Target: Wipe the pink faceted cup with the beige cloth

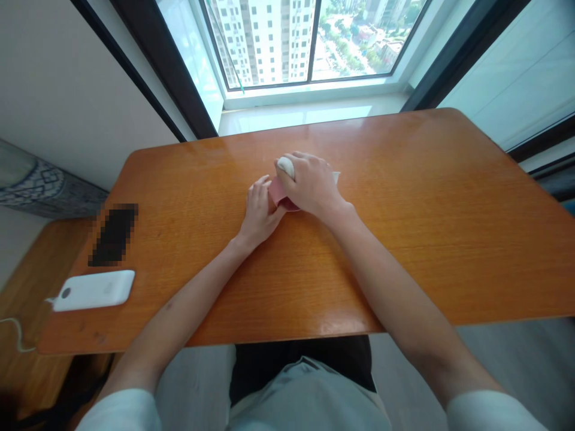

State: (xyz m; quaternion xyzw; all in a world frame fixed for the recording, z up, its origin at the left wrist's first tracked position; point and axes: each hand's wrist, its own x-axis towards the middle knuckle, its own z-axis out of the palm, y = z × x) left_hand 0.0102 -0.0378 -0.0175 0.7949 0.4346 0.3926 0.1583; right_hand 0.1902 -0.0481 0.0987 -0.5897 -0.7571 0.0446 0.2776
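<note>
Both my hands sit close together at the middle of an orange wooden table (404, 239). My right hand (309, 185) curves over a soft white lump (286, 167), pressing it onto a pink flexible piece (279, 194). My left hand (259, 212) holds the pink piece's near side with curled fingers. Much of that piece is hidden under my hands, so its shape is unclear. A strip of white paper or cloth (336, 176) pokes out beyond my right hand.
At the table's left side lie a pixelated dark rectangle (114, 234) and a white power bank (93, 290) with a cable. A lower wooden surface (40, 287) stands beyond the left edge. A large window (305, 42) lies past the far edge.
</note>
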